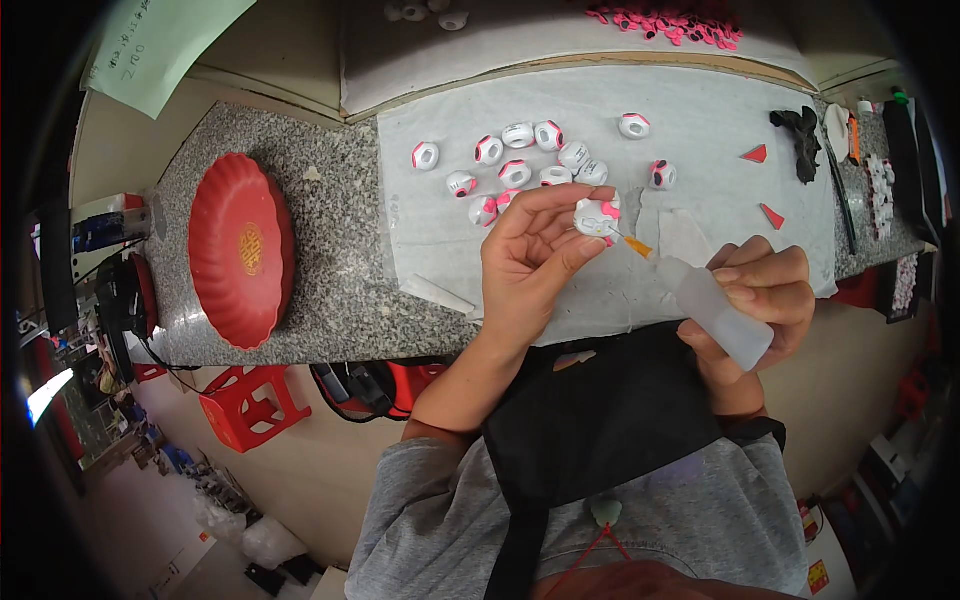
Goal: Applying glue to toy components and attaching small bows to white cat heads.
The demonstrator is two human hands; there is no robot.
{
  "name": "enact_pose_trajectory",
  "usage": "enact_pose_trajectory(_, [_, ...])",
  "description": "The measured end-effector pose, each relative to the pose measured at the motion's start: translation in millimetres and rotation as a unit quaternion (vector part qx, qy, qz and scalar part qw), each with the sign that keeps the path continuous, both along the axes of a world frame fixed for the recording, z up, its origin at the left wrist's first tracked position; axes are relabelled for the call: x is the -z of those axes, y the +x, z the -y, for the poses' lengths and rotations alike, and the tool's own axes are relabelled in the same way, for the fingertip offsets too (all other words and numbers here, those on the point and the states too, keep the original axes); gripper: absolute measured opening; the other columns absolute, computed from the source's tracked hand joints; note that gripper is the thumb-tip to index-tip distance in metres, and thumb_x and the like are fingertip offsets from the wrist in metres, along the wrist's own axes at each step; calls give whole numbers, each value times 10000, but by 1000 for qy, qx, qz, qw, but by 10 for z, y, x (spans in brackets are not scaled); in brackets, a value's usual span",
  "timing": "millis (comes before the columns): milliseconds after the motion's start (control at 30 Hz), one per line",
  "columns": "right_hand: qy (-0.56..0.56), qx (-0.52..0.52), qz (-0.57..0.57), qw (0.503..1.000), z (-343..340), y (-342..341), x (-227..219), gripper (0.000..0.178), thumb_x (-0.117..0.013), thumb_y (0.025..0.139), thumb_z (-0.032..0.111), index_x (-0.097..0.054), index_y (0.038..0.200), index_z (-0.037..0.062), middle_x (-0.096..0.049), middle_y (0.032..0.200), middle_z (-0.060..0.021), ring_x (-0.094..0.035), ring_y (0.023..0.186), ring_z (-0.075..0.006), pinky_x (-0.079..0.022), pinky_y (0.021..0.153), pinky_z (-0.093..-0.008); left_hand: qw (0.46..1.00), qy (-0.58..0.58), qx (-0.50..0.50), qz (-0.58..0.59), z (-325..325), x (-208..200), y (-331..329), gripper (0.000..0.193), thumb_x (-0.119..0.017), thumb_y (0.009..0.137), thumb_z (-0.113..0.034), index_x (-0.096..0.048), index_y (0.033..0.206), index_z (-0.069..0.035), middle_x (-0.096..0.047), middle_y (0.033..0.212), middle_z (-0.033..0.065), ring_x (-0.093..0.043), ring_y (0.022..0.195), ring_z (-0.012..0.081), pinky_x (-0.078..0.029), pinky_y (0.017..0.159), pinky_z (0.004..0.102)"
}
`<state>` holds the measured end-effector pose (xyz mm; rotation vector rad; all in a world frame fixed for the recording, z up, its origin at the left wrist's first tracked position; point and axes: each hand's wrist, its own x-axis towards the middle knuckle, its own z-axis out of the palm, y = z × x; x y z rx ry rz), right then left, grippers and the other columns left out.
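Note:
Between the fingertips and thumb of my left hand (535, 255) is a small white plastic piece with pink parts (592, 219), raised above the paper-covered bench. My right hand (765, 290) is wrapped round a translucent white squeeze bottle (722, 312), tilted so its orange nozzle (637, 246) points at the piece. A thin needle-like tip reaches from the nozzle to the piece's near side; whether it touches, I cannot tell. Just beyond my left hand, several similar white pieces with pink edges and grey ovals (515, 174) lie loosely grouped on the paper.
A red scalloped bowl (240, 250) stands on the speckled counter at left. Two red flat pieces (755, 154) and a crumpled black item (797, 142) lie on the white paper (440, 115) at right. Many small pink parts (680, 25) sit on the far shelf. A red stool (250, 408) is below.

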<state>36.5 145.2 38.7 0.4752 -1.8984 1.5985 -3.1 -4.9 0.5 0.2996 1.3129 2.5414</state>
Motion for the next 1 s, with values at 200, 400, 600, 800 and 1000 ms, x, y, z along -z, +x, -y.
enact_pose_trajectory(200, [4, -16, 0, 1000, 12, -11, 10, 359, -711, 559, 81, -438, 791, 55, -424, 760, -74, -397, 564, -111, -380, 473, -216, 1000, -2, -6, -2, 7, -9, 2, 329, -492, 702, 110, -410, 1010, 30, -473, 1031, 166, -482, 939, 174, -420, 778, 253])
enact_pose_trajectory(400, [-1, -16, 5, 1000, 13, -9, -3, 366, -718, 552, 85, -439, 788, 56, -426, 756, -71, -399, 564, -111, -380, 475, -213, 1000, -6, -6, -4, 3, -9, 4, 335, -492, 699, 114, -409, 1013, 31, -477, 1026, 161, -488, 928, 171, -417, 783, 257])
enact_pose_trajectory(600, [17, -4, 1, 1000, 25, -16, 8, 370, -718, 556, 92, -437, 793, 60, -428, 758, -72, -402, 562, -112, -382, 478, -216, 1000, -23, -8, -12, 7, -11, 11, 328, -503, 695, 111, -423, 1002, 29, -482, 1013, 152, -488, 925, 170, -414, 786, 259])
enact_pose_trajectory(800, [-34, -27, -24, 999, 39, -34, 36, 448, -749, 438, -18, -500, 807, 29, -475, 795, -101, -479, 586, -145, -396, 507, -234, 995, -83, -34, -54, -19, 8, 33, 319, -529, 687, 88, -462, 993, 26, -488, 996, 121, -475, 943, 175, -404, 785, 265])
enact_pose_trajectory(1000, [-7, -40, -9, 999, 20, -25, 23, 450, -738, 429, -37, -504, 809, 20, -475, 769, -104, -479, 576, -148, -384, 495, -234, 985, -119, -75, -98, -22, 38, 29, 312, -530, 683, 86, -483, 985, 22, -489, 999, 114, -476, 936, 175, -401, 780, 259])
